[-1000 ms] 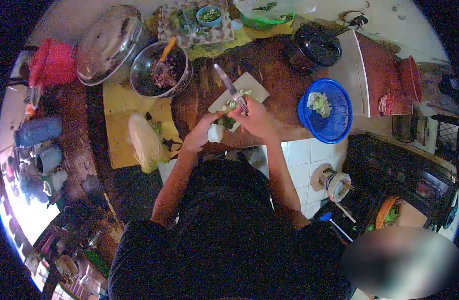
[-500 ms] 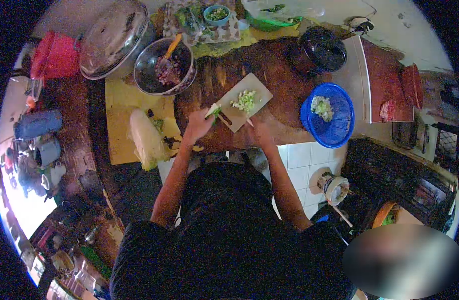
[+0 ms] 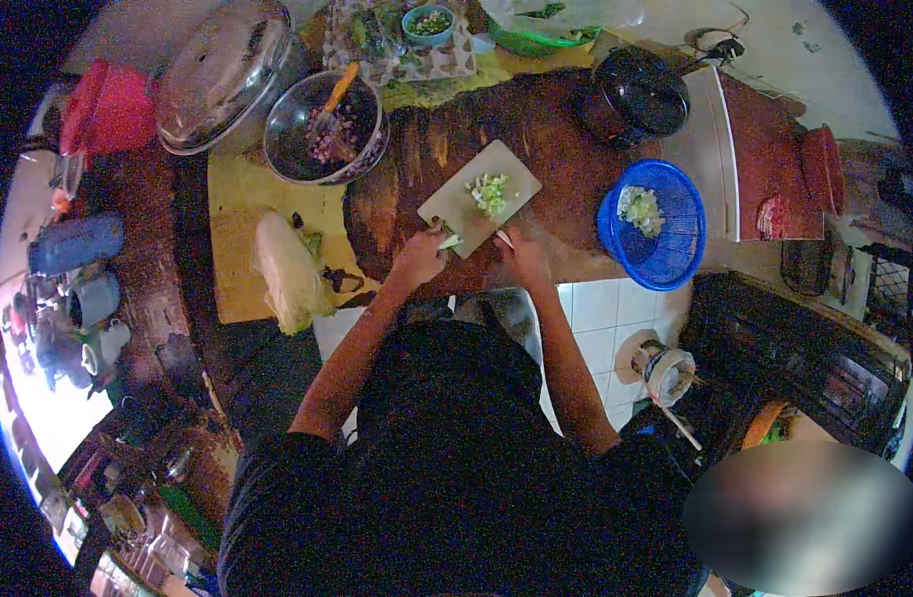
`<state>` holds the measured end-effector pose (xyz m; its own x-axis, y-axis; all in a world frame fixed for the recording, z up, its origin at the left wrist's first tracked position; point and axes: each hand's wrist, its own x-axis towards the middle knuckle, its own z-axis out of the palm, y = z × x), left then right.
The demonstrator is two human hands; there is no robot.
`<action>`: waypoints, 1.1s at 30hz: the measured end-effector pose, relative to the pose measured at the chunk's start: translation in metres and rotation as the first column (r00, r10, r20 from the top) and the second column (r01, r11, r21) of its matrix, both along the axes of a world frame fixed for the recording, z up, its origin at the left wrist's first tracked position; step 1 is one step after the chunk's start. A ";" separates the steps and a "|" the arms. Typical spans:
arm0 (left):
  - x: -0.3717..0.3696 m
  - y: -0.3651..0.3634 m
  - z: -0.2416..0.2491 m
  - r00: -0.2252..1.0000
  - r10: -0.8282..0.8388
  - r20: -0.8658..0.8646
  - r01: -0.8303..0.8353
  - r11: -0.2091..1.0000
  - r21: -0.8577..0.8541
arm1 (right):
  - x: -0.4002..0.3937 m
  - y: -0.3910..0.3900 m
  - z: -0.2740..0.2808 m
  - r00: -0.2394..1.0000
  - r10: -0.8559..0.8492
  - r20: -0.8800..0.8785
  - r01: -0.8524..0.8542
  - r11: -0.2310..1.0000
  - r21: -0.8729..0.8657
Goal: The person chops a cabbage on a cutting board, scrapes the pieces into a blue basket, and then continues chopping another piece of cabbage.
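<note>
A pale cutting board (image 3: pixel 447 206) lies aslant on the brown table, with chopped pale-green vegetable (image 3: pixel 489 195) heaped near its middle. At the board's lower left corner, my left hand (image 3: pixel 420 261) is closed around a pale-green vegetable piece (image 3: pixel 451 241), whose end sticks out over the board. My right hand (image 3: pixel 526 262) is closed at the lower right edge, holding what looks like a knife (image 3: pixel 503 238); only a short, narrow, whitish part shows. Right of the board, a blue plastic basket (image 3: pixel 665 266) contains more chopped pale vegetable (image 3: pixel 640 211).
Behind my left hand stands a metal bowl (image 3: pixel 277 164) with purplish pieces and an orange-handled utensil (image 3: pixel 343 88). A whitish cabbage-like bundle (image 3: pixel 282 269) lies at left. A large lidded pot (image 3: pixel 223 80) stands far left, a dark pot (image 3: pixel 643 99) back right. An egg tray (image 3: pixel 456 65) holds a small bowl (image 3: pixel 429 25).
My left hand has moved right and slightly down, with the vegetable piece now lower over the board's corner. My right hand has shifted only slightly.
</note>
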<state>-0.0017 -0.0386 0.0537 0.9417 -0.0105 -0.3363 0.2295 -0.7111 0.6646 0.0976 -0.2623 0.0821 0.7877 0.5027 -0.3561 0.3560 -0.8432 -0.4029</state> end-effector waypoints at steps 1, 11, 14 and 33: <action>0.000 -0.001 0.003 1.000 0.007 -0.001 -0.007 1.000 0.000 | -0.004 -0.008 -0.007 1.000 0.000 -0.017 0.001 0.998 0.060; -0.007 0.006 0.004 0.998 -0.018 0.056 0.012 0.996 0.093 | 0.026 -0.038 -0.031 0.998 -0.055 0.005 0.054 0.992 0.117; -0.012 0.018 -0.014 0.982 -0.027 0.189 0.010 0.996 0.093 | 0.023 -0.034 -0.029 0.997 -0.075 0.005 0.074 0.992 0.101; 0.026 -0.015 -0.031 0.896 -0.208 0.393 -0.035 0.848 0.528 | -0.002 -0.041 -0.032 0.992 -0.107 -0.059 0.114 0.984 0.135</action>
<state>0.0241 -0.0531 0.0232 0.9930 -0.0408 0.1110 -0.0641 -0.9746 0.2147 0.0953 -0.3030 0.0498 0.8239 0.4604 -0.3304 0.2395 -0.8113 -0.5334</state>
